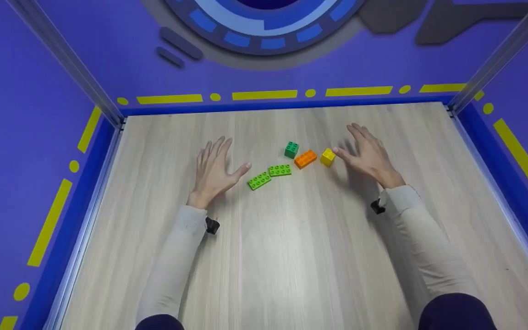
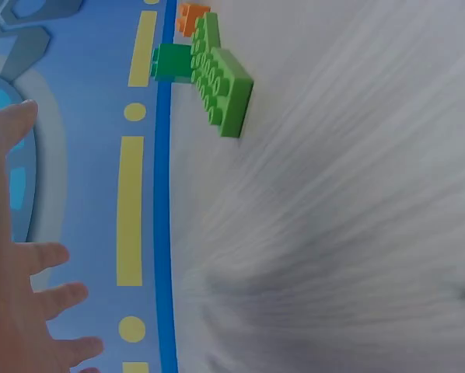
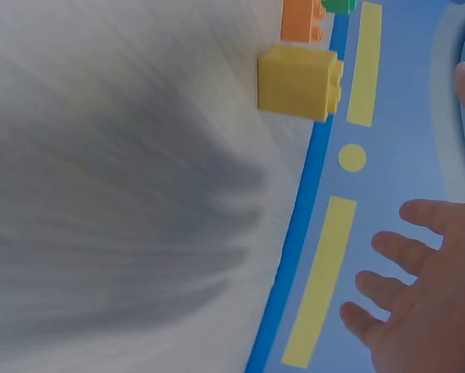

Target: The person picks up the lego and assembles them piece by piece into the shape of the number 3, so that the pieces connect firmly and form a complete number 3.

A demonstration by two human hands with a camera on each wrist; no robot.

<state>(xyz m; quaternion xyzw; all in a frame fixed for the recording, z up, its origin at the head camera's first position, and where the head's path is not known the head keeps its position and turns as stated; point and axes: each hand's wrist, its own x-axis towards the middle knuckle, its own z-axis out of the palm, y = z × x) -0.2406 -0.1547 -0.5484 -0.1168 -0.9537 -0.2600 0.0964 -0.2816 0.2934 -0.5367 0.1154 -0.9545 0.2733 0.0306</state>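
Several toy building bricks lie in a loose row on the table. In the head view, two light green bricks, one nearer (image 1: pixel 259 181) and one just behind it (image 1: pixel 280 170), sit toward the left. A dark green brick (image 1: pixel 291 149) stands behind an orange brick (image 1: pixel 305 159), and a yellow brick (image 1: pixel 328 156) is at the right end. My left hand (image 1: pixel 214 172) hovers left of the light green bricks, fingers spread, holding nothing. Over on the right, my right hand (image 1: pixel 368 153) is also spread and holds nothing, its thumb close to the yellow brick; the right wrist view shows them apart.
The bricks lie on a pale wood-grain table (image 1: pixel 264 256). Blue panels with yellow markings stand at the back (image 1: pixel 264 82) and both sides, joined by metal corner posts (image 1: pixel 69 59). A small black device (image 1: pixel 212 225) is worn at each wrist.
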